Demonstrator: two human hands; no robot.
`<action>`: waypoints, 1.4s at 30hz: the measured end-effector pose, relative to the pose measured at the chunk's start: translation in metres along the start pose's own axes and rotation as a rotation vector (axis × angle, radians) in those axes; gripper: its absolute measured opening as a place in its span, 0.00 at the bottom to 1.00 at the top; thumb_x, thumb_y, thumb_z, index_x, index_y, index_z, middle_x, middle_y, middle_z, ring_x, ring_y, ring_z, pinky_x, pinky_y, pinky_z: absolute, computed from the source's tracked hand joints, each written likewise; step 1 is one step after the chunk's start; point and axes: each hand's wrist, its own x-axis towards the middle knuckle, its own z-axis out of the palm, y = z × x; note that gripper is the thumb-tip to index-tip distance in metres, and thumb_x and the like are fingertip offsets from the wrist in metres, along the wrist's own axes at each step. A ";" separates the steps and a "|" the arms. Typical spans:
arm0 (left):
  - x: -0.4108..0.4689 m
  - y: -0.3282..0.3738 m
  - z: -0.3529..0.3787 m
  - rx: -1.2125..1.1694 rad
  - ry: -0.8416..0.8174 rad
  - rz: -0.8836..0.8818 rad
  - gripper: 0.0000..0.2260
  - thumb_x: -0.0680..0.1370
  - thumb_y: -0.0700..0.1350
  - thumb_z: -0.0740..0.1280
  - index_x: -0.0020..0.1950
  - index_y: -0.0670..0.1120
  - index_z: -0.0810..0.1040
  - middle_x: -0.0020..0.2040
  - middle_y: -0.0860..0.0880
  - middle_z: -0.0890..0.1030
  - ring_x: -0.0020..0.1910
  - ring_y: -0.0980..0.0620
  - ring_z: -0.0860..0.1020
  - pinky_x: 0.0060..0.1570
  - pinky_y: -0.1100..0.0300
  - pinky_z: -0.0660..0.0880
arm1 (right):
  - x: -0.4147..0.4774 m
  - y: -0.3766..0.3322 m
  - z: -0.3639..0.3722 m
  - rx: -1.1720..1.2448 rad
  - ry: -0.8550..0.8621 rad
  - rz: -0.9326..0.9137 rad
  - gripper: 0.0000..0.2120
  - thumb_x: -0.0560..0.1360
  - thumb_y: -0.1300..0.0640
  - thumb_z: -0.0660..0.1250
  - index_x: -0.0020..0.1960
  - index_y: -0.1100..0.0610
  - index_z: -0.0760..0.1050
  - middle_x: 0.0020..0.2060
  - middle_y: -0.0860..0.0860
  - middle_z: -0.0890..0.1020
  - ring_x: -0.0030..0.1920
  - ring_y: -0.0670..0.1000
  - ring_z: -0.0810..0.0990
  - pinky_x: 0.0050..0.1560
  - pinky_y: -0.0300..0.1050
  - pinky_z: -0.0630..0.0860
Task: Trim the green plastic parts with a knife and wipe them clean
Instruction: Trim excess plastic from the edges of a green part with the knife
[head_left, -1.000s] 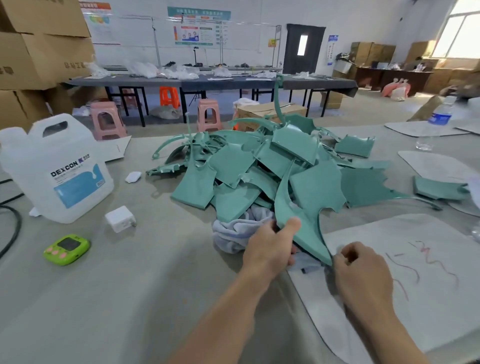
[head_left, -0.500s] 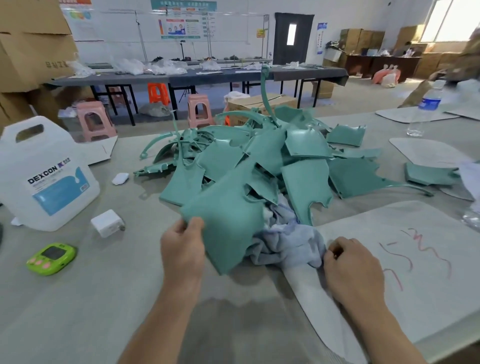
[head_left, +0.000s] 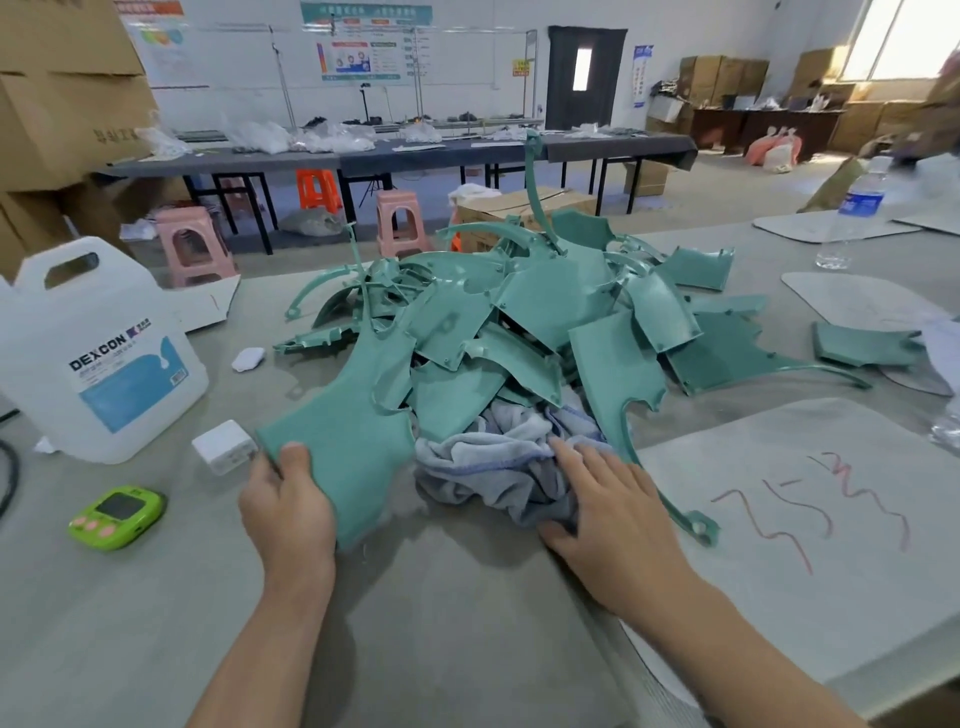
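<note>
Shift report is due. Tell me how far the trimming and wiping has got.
Done: perhaps only the single green piece lying apart at right; I cannot confirm it is finished. In hand: the left hand grips one green part, and the right hand rests on the grey cloth, so wiping looks about to start. Left: the big pile of green parts.

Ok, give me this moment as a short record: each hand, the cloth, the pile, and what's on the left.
left hand: grips the near edge of one green part, thumb on top
right hand: rests flat on the cloth
pile: green parts heaped beyond the cloth
cloth: crumpled, grey-blue, against the pile's near side
left side: white jug, white block, green gadget
</note>
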 end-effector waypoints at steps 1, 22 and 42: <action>0.002 -0.001 -0.001 -0.004 0.011 0.010 0.08 0.73 0.59 0.63 0.43 0.63 0.81 0.40 0.58 0.83 0.43 0.52 0.82 0.50 0.44 0.80 | 0.013 -0.004 0.000 -0.003 -0.039 0.005 0.41 0.73 0.38 0.65 0.81 0.44 0.52 0.71 0.45 0.71 0.72 0.52 0.68 0.70 0.48 0.66; 0.032 -0.009 -0.023 -0.247 0.185 -0.247 0.06 0.76 0.47 0.66 0.43 0.53 0.83 0.35 0.61 0.85 0.33 0.59 0.84 0.30 0.62 0.78 | 0.221 -0.037 -0.094 0.991 0.550 0.525 0.09 0.77 0.51 0.70 0.38 0.49 0.78 0.34 0.45 0.81 0.34 0.46 0.79 0.30 0.41 0.71; 0.015 -0.008 -0.012 0.199 0.080 0.147 0.11 0.78 0.54 0.60 0.47 0.49 0.77 0.42 0.50 0.80 0.44 0.44 0.79 0.42 0.48 0.77 | 0.136 0.044 -0.126 -0.046 0.193 0.132 0.08 0.69 0.52 0.71 0.47 0.52 0.79 0.38 0.50 0.80 0.42 0.57 0.80 0.43 0.48 0.76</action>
